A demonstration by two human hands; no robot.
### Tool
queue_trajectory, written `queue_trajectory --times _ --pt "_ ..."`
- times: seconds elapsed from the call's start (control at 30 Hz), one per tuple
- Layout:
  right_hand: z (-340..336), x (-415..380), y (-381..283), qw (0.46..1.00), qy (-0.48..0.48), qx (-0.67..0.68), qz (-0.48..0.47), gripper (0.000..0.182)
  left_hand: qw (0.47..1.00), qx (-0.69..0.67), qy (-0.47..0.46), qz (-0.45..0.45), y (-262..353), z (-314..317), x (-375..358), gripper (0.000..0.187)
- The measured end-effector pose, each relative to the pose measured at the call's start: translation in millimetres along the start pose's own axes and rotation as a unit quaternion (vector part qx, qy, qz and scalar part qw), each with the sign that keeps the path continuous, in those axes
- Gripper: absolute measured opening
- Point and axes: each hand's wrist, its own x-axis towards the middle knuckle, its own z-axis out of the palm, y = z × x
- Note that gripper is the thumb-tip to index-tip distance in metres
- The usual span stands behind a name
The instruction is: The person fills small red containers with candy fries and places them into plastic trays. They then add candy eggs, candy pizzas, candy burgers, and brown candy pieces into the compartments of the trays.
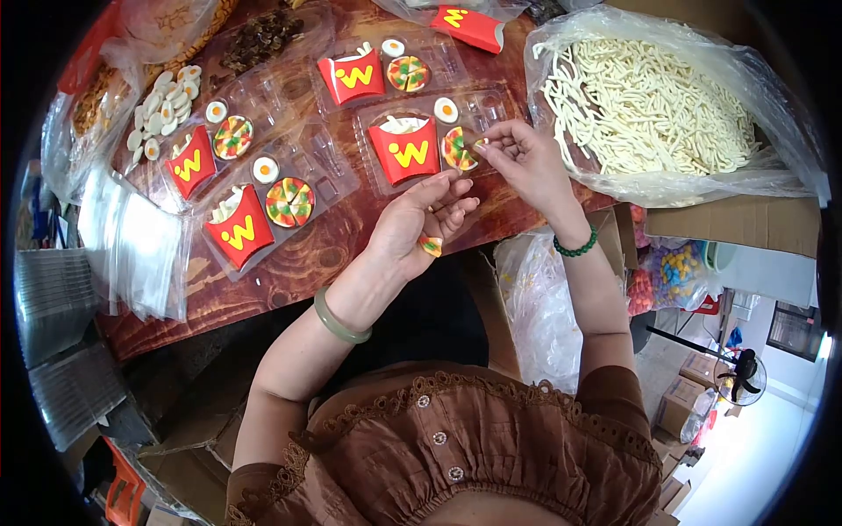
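A toy pizza, partly assembled from red, green and yellow wedges, lies flat at upper center in a clear plastic tray, its right side unfilled. Beside it sit a red fries carton with a yellow emblem and a fried egg. A loose wedge rests tilted in the left hand; the right hand pinches what is probably another.

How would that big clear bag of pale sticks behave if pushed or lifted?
The clear bag would probably flop, since its film looks thin and crumpled. The pale sticks lie loosely heaped, so they would likely slide or spill through the open top.
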Motion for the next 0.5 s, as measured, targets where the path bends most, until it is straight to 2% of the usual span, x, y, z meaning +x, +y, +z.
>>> queue_trajectory --times 0.07,0.17,0.27,0.3,0.33,0.5 --pt "1.0 0.4 -1.8 1.0 -0.016 -0.022 0.012 0.012 1.0 -0.006 -0.001 -0.001 0.2 0.0 -0.4 0.025" --pt "5.8 0.0 0.7 1.0 0.002 0.015 0.006 0.01 1.0 -0.013 -0.006 0.001 -0.8 0.4 0.6 0.025" --pt "7.7 -2.0 2.0 0.999 -0.002 0.003 0.051 0.009 1.0 -0.015 -0.006 -0.002 -0.4 -1.1 1.0 0.025" --pt "6.5 -3.5 0.9 0.991 0.03 -0.12 -0.043 0.009 1.0 -0.016 -0.005 -0.001 -0.1 -1.2 1.1 0.025" --pt "5.7 -4.8 0.6 0.959 0.062 -0.24 -0.135 0.009 1.0 -0.017 -0.004 -0.002 -0.2 -1.2 1.3 0.026" --pt "6.2 0.1 7.6 0.955 0.082 -0.216 -0.185 0.009 1.0 -0.027 -0.01 0.003 -1.3 -1.1 3.4 0.028"
